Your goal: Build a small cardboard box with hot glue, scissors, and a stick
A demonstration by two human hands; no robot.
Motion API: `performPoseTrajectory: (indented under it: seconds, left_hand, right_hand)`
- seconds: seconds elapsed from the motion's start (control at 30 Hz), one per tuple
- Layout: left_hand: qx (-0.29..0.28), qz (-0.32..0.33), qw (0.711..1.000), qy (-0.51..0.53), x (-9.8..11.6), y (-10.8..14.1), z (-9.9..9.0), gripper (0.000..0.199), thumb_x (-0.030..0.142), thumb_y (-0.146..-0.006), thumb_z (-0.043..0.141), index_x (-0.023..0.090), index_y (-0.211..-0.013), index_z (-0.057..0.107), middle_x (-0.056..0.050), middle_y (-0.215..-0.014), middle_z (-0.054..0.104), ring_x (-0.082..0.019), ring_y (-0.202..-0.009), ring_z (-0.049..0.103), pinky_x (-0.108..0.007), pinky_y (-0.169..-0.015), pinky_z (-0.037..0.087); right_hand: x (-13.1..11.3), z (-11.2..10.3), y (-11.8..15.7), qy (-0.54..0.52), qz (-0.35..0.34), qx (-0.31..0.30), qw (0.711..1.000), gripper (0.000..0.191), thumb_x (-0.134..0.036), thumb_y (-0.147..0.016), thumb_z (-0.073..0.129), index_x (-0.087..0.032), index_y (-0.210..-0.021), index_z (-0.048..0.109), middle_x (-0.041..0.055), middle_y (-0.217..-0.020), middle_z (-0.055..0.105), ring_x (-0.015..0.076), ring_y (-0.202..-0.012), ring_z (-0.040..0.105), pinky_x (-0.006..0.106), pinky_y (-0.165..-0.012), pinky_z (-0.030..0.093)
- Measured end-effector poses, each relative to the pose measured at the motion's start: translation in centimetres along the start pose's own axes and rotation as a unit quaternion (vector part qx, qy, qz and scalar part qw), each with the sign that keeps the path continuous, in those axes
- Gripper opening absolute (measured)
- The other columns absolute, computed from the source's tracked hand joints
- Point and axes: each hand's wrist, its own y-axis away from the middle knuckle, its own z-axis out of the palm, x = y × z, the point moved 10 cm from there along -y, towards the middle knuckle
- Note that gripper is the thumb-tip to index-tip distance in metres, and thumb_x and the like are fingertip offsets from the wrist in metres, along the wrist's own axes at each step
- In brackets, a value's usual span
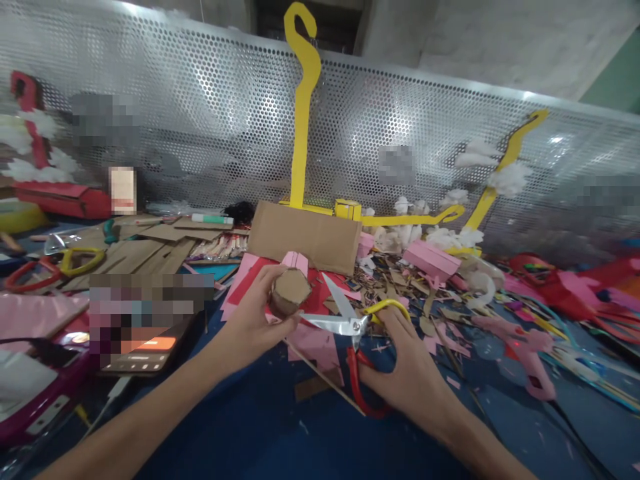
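In my left hand [263, 320] is a small many-sided cardboard piece [291, 291], its flat brown end turned towards me, fingers and thumb closed round its sides. My right hand [407, 360] grips a pair of scissors [345, 323] with one yellow and one red handle loop. The blades stand apart, the lower one reaching close to the cardboard piece; whether it touches cannot be made out. Beneath the hands lie pink paper [320, 350] and red paper [250, 287] on the blue tabletop [240, 427]. A thin stick [327, 380] slants down from below my left hand.
Behind stands a brown cardboard panel [305, 237] with a tall yellow hook shape [301, 127]. A pink glue gun [523, 353] lies at right, its cord trailing. Cardboard scraps [395, 287] are strewn mid-right. At left are a phone [145, 353], more scissors [55, 270] and cardboard strips [145, 263].
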Motion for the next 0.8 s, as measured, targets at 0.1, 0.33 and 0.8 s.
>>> performPoseTrajectory:
  seconds: [0.1,0.33,0.8]
  left_hand:
    - [-0.024,0.005,1.0,0.004,0.5,0.3,0.4,0.054,0.023,-0.088,0.068,0.023,-0.139,0.051,-0.009,-0.123,0.057,-0.025,-0.107,0.06,-0.043,-0.095,0.051]
    - [-0.078,-0.024,0.996,0.045,0.3,1.0,1.5,0.066,0.013,-0.082,0.068,0.029,-0.142,0.045,-0.003,-0.108,0.062,-0.021,-0.094,0.061,-0.033,-0.081,0.053]
    - [-0.125,-0.032,0.989,0.068,0.7,1.1,3.0,0.055,0.035,-0.076,0.087,0.023,-0.12,0.056,-0.005,-0.107,0.067,-0.022,-0.092,0.067,-0.034,-0.081,0.055]
  right_hand:
    - [0.5,-0.3,-0.1,-0.007,0.002,0.018,1.0,0.036,-0.025,-0.077,0.07,-0.025,-0.109,0.052,0.0076,-0.113,0.06,0.0298,-0.108,0.058,0.043,-0.09,0.05]
    - [0.0,0.0,-0.2,0.0,-0.006,-0.006,1.0,0.039,-0.019,-0.075,0.07,-0.025,-0.108,0.052,0.0052,-0.112,0.059,0.0274,-0.106,0.057,0.041,-0.089,0.049]
    - [-1.8,0.6,0.2,0.012,-0.046,-0.062,0.997,0.034,-0.018,-0.074,0.072,-0.025,-0.103,0.055,0.0048,-0.106,0.062,0.0274,-0.101,0.058,0.043,-0.088,0.049]
